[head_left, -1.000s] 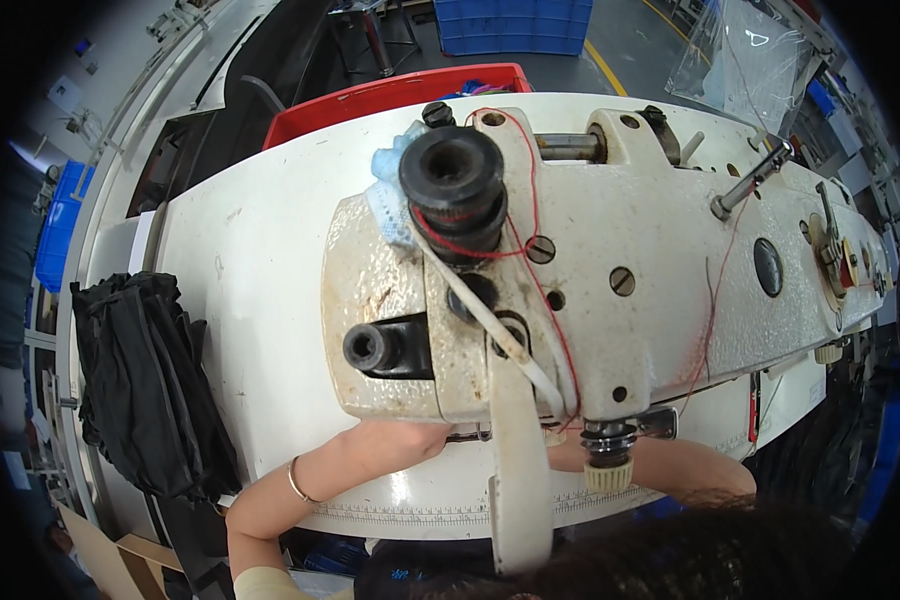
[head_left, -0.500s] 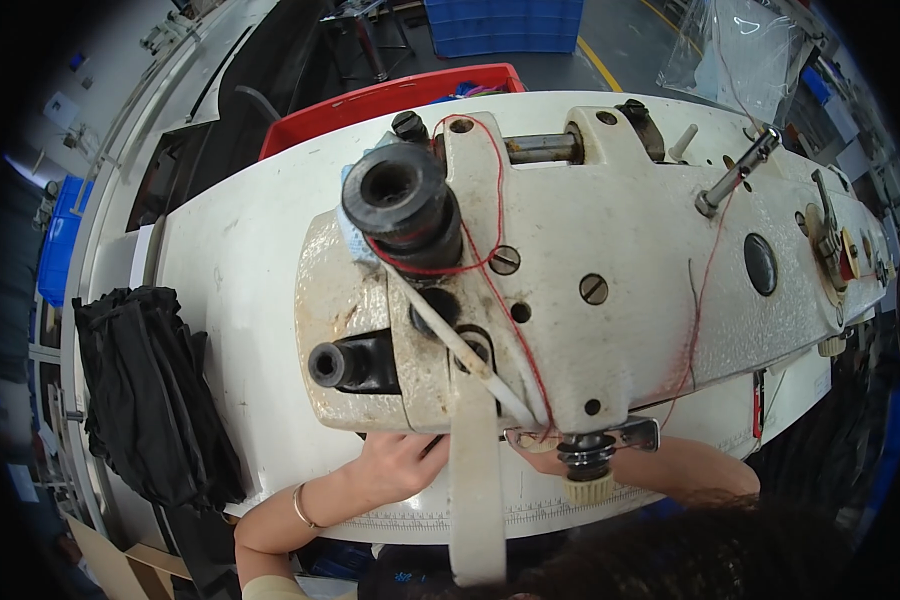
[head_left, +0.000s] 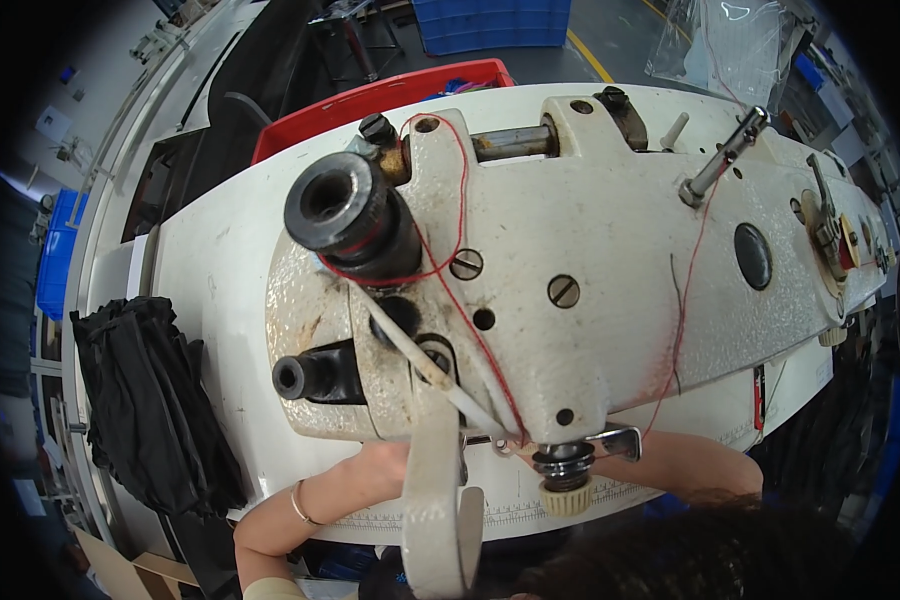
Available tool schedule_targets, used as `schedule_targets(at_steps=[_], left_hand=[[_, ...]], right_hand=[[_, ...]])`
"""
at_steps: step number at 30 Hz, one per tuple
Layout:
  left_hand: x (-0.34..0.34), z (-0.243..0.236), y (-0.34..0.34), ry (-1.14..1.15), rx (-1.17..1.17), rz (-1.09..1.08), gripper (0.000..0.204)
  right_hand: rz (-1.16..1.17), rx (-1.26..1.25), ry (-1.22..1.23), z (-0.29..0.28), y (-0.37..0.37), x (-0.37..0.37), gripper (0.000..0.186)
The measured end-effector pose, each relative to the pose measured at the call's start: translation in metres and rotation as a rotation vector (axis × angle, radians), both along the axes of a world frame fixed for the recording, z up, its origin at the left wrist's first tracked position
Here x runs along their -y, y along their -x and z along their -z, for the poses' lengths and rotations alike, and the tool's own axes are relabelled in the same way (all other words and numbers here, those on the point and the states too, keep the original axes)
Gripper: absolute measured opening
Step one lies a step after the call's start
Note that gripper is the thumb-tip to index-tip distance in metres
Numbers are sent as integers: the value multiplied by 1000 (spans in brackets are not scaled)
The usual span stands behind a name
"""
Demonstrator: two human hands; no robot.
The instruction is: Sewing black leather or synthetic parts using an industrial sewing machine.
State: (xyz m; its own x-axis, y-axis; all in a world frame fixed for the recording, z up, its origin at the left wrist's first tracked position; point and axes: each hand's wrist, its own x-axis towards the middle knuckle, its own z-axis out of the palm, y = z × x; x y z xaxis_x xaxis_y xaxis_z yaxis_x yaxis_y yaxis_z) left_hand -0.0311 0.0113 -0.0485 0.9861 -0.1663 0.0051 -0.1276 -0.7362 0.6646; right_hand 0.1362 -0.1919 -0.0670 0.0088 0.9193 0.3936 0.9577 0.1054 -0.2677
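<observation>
A cream sewing machine head [head_left: 620,240] fills the middle of the view and hides most of both hands. My left hand [head_left: 388,462] reaches in beneath its left end, with only the wrist and the back of the hand showing. From the lower right comes my right forearm [head_left: 685,466], its hand hidden behind the machine's tension knob [head_left: 567,497]. Neither hand's fingers show, nor whatever they may touch. Red thread [head_left: 462,200] loops around a black post [head_left: 355,225]. A pale curved lever [head_left: 430,500] hangs down in front of the hands.
A folded black cloth bundle [head_left: 150,400] lies at the table's left edge. Behind the machine stands a red bin [head_left: 370,98], with a blue crate [head_left: 490,25] on the floor beyond. A ruler strip [head_left: 370,522] runs along the near table edge.
The view has shifted, so the machine sits farther left and lower in the picture. My left hand is now more hidden behind the machine head; the pale lever's curved lower end shows more.
</observation>
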Motion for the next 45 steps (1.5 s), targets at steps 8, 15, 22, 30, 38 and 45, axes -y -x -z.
schedule_targets(at_steps=[8,15,22,30,38,45], left_hand=[[2,9,9,-256,132,23,27],[-2,-6,3,203,-320,37,55],[4,-6,-2,113,-187,38,51],[14,9,-7,224,-10,-213,62],[13,-17,-20,-287,408,-50,33],[13,-41,-26,-363,474,-94,32]], right_hand=[[-7,9,12,-3,-1,-2,13],[-14,16,18,-11,-5,-5,13],[-16,29,39,-20,-12,-4,13],[-122,-43,-100,-47,-21,-16,11],[370,-694,-212,-29,-31,-25,9],[196,-524,203,-46,-16,-22,10]])
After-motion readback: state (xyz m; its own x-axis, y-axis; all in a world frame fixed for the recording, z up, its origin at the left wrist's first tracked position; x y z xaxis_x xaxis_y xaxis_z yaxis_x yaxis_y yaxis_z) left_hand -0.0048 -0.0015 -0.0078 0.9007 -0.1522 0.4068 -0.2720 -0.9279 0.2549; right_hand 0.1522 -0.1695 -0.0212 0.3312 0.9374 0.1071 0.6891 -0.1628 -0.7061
